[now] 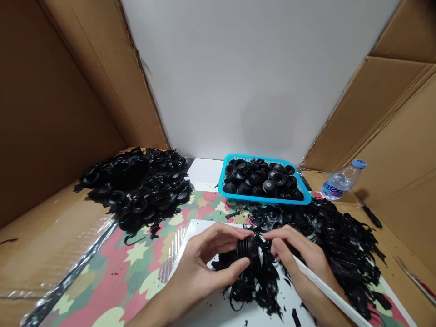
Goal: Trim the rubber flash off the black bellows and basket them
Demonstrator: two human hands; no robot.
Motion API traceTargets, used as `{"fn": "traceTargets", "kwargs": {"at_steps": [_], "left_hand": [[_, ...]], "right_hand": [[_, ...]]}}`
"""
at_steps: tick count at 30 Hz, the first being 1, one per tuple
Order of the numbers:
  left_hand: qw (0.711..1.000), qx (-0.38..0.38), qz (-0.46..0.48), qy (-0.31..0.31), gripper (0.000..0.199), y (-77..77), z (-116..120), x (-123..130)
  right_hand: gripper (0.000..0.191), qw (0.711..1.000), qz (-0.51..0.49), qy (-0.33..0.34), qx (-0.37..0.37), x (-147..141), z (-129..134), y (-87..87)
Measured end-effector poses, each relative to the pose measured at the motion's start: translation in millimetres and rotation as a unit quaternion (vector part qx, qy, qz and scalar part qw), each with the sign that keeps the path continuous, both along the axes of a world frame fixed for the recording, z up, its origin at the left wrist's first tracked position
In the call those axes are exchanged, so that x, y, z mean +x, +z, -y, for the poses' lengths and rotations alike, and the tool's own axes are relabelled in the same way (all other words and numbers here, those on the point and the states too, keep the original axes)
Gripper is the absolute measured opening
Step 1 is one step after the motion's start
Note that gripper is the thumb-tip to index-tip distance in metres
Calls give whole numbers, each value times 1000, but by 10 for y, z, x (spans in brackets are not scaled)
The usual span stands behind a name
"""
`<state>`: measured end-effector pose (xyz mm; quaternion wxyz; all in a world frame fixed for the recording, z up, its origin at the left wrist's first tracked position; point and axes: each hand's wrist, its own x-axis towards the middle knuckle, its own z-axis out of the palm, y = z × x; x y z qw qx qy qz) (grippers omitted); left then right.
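My left hand (218, 259) grips a black ribbed rubber bellows (244, 247) between thumb and fingers, its folds facing me. Close on its right is my right hand (301, 254), thumb and index finger reaching towards the part. A long white stick-like tool (327, 288) lies in the right hand, its shaft running back to the lower right; its working end is hidden. Below both hands, black rubber scraps (255, 281) are heaped on a white board (200, 309).
A blue basket (223, 193) of black ribbed parts stands behind. More untrimmed-looking black parts (136, 195) pile up at left, scraps (340, 245) at right. Near the right cardboard wall (405, 136) are a water bottle (342, 181), a dark-handled tool (372, 216) and metal tweezers-like tool (413, 274).
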<state>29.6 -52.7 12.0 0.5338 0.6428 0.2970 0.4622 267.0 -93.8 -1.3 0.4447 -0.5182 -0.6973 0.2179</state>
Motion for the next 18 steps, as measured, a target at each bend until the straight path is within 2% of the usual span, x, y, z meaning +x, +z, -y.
{"fn": "traceTargets", "kwargs": {"at_steps": [3,6,13,18], "left_hand": [[1000,-4,-4,4,32,-3,-2,12],[1000,-5,-21,-4,28,-13,-1,11],[995,-14,-98,-32,27,-47,43,-36],[992,-26,-121,-24,25,25,90,-30]], "right_hand": [[28,997,-37,66,-9,-146,60,-78],[29,994,-68,78,-35,-220,78,-117],[30,976,-138,115,-122,-110,61,111],[29,983,-104,99,-113,-53,70,157]]}}
